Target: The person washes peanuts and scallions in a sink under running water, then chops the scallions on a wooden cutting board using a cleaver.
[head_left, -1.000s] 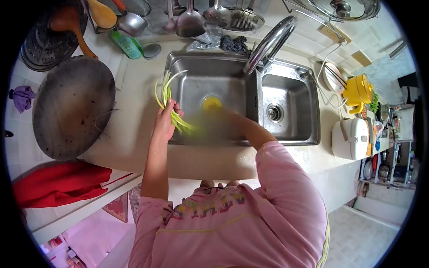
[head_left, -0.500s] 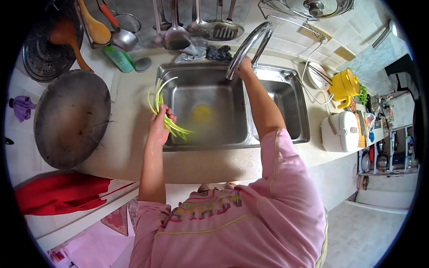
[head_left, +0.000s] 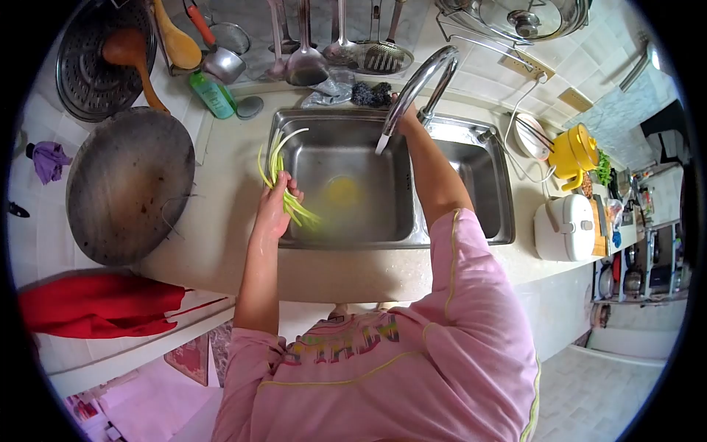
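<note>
My left hand (head_left: 275, 209) is closed around a bunch of scallions (head_left: 275, 156), long thin yellow-green stalks with white ends. It holds them over the left rim of the larger sink basin (head_left: 372, 158), and their lower ends hang inside, slightly blurred. Behind the curved chrome faucet (head_left: 417, 81), my right hand (head_left: 405, 120) reaches to the area near its base. The faucet partly covers that hand, so its fingers and grip do not show clearly. A short whitish streak, apparently water, is at the spout's mouth. At the basin's bottom lies a yellow round patch (head_left: 342, 191).
A large wok (head_left: 131, 188) leans on the left. Ladles (head_left: 307, 68) hang above the sink, near a green bottle (head_left: 213, 96) and a dark scrubber (head_left: 370, 94). To the right are a yellow pot (head_left: 573, 151) and a white rice cooker (head_left: 563, 228).
A whitish streak has appeared at the spout's mouth. The whole view has shifted slightly. My left hand still holds the scallions at the sink's left rim, and my right hand stays behind the faucet.
</note>
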`<action>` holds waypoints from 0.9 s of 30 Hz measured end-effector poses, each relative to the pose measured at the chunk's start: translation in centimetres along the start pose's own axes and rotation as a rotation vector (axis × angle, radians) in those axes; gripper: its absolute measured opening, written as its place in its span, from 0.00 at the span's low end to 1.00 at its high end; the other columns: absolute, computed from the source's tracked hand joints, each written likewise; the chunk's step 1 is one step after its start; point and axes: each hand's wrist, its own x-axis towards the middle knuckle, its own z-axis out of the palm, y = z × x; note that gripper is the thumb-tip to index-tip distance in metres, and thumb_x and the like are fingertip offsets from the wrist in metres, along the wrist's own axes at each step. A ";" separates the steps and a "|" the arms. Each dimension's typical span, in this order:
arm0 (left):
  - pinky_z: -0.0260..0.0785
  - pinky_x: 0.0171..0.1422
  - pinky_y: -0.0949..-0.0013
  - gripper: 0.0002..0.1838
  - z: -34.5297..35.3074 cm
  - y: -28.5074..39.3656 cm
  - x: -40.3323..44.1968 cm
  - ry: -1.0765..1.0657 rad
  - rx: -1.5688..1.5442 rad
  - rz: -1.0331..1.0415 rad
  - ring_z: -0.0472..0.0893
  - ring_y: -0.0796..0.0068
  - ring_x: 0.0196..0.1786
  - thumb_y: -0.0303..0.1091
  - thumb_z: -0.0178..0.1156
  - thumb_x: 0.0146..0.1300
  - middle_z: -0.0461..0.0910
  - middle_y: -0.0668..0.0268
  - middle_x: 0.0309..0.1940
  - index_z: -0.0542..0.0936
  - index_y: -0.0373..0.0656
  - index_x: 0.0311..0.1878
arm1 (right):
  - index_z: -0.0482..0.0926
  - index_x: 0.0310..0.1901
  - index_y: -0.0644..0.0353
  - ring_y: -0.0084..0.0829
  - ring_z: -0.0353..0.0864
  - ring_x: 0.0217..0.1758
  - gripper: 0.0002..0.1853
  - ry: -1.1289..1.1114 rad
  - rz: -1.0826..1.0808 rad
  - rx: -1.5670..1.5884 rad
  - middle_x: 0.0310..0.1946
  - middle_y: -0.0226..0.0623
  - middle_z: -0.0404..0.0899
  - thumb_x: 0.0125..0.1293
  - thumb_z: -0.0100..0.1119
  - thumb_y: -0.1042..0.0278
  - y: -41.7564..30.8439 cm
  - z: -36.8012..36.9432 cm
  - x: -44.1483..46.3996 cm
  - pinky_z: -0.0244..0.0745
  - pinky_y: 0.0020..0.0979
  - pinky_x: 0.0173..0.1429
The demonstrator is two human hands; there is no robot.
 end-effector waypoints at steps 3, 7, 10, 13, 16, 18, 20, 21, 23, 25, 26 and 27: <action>0.67 0.41 0.73 0.10 0.1 0.1 0.1 -0.003 -0.008 0.003 0.68 0.82 0.30 0.43 0.52 0.65 0.69 0.73 0.28 0.71 0.48 0.37 | 0.70 0.28 0.52 0.23 0.66 0.20 0.09 0.035 -0.010 0.045 0.19 0.26 0.68 0.60 0.57 0.61 0.6 0.1 0.0 0.60 0.30 0.22; 0.67 0.41 0.72 0.10 0.1 0.3 0.4 0.015 -0.012 0.006 0.68 0.82 0.30 0.43 0.52 0.65 0.69 0.73 0.28 0.71 0.48 0.37 | 0.70 0.29 0.53 0.22 0.66 0.21 0.10 -0.132 0.101 0.267 0.21 0.26 0.69 0.63 0.54 0.59 -0.6 0.9 -7.5 0.62 0.26 0.22; 0.67 0.41 0.72 0.09 -0.3 -0.1 0.8 0.026 -0.040 0.001 0.69 0.81 0.30 0.42 0.53 0.65 0.69 0.73 0.29 0.71 0.47 0.36 | 0.72 0.38 0.56 0.19 0.63 0.20 0.10 -0.490 0.719 0.534 0.21 0.25 0.68 0.67 0.46 0.59 0.9 1.2 -15.4 0.57 0.21 0.20; 0.68 0.41 0.71 0.10 -0.3 -0.7 1.1 0.029 -0.044 -0.012 0.70 0.81 0.31 0.42 0.54 0.64 0.70 0.72 0.29 0.71 0.47 0.35 | 0.71 0.39 0.56 0.18 0.56 0.17 0.12 -0.410 0.851 0.535 0.18 0.23 0.62 0.69 0.43 0.57 0.0 2.7 -19.5 0.50 0.20 0.18; 0.68 0.40 0.72 0.10 0.3 -1.0 1.2 0.004 -0.048 -0.013 0.70 0.81 0.30 0.42 0.54 0.64 0.70 0.73 0.28 0.71 0.47 0.35 | 0.71 0.37 0.56 0.17 0.54 0.17 0.10 -0.421 0.868 0.547 0.18 0.23 0.60 0.69 0.43 0.60 0.1 2.2 -19.1 0.47 0.19 0.17; 0.68 0.40 0.72 0.10 0.9 -1.1 1.3 0.017 -0.041 -0.021 0.70 0.81 0.30 0.42 0.54 0.64 0.70 0.73 0.28 0.71 0.47 0.35 | 0.71 0.35 0.57 0.17 0.54 0.17 0.09 -0.501 0.889 0.620 0.18 0.24 0.60 0.69 0.43 0.64 1.5 1.2 -17.9 0.47 0.19 0.16; 0.68 0.40 0.72 0.10 1.2 -1.3 1.4 0.020 -0.039 -0.026 0.70 0.81 0.30 0.42 0.54 0.64 0.70 0.73 0.28 0.71 0.47 0.35 | 0.72 0.35 0.58 0.16 0.54 0.17 0.07 -0.563 0.929 0.739 0.18 0.24 0.60 0.68 0.43 0.68 2.3 0.5 -17.5 0.47 0.19 0.15; 0.68 0.40 0.72 0.10 1.1 -1.4 1.6 0.017 -0.041 -0.026 0.70 0.81 0.30 0.42 0.54 0.64 0.70 0.73 0.28 0.71 0.47 0.35 | 0.72 0.35 0.59 0.16 0.54 0.17 0.07 -0.474 0.916 0.746 0.19 0.25 0.61 0.68 0.44 0.69 2.8 0.5 -17.3 0.47 0.19 0.14; 0.68 0.40 0.72 0.10 1.2 -1.3 1.9 0.009 -0.046 -0.019 0.70 0.81 0.30 0.43 0.54 0.63 0.70 0.73 0.28 0.71 0.47 0.35 | 0.74 0.37 0.60 0.16 0.54 0.16 0.07 -0.299 0.889 0.754 0.21 0.27 0.63 0.67 0.45 0.71 1.4 1.8 -18.0 0.48 0.20 0.13; 0.68 0.40 0.72 0.10 1.3 -1.3 2.1 -0.004 -0.049 -0.006 0.69 0.81 0.29 0.43 0.55 0.63 0.70 0.73 0.28 0.72 0.47 0.35 | 0.73 0.40 0.61 0.16 0.54 0.15 0.07 -0.372 0.775 0.543 0.23 0.29 0.65 0.67 0.45 0.70 -1.1 2.6 -19.2 0.48 0.19 0.13; 0.68 0.40 0.73 0.10 1.4 -1.3 2.1 0.006 -0.063 -0.012 0.69 0.81 0.29 0.42 0.55 0.63 0.70 0.73 0.28 0.72 0.47 0.35 | 0.73 0.42 0.62 0.17 0.54 0.15 0.08 -0.402 0.716 0.439 0.24 0.30 0.67 0.67 0.45 0.70 -1.9 2.5 -19.7 0.48 0.19 0.13; 0.68 0.40 0.73 0.09 1.5 -1.3 2.2 0.013 -0.076 -0.017 0.69 0.81 0.29 0.42 0.54 0.63 0.69 0.73 0.28 0.72 0.47 0.35 | 0.72 0.43 0.62 0.17 0.55 0.15 0.08 -0.421 0.707 0.443 0.25 0.30 0.67 0.67 0.46 0.69 -1.8 2.3 -19.6 0.48 0.19 0.13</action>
